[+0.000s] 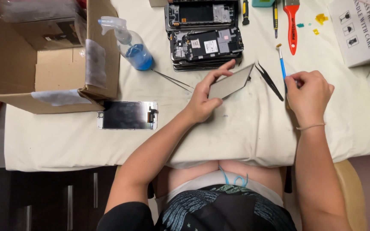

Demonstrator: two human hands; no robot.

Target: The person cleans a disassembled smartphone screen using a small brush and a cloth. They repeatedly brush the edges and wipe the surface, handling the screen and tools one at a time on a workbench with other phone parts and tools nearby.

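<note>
Fingers [219,72] of left hand [202,102] pinch a grey panel [230,84]; right hand [307,96] grips a blue brush [281,64] near white box [358,32].

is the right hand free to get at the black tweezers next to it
Probably not straight away: the right hand is closed around a blue brush. The black tweezers lie close beside it on the white cloth, with nothing between.
</note>
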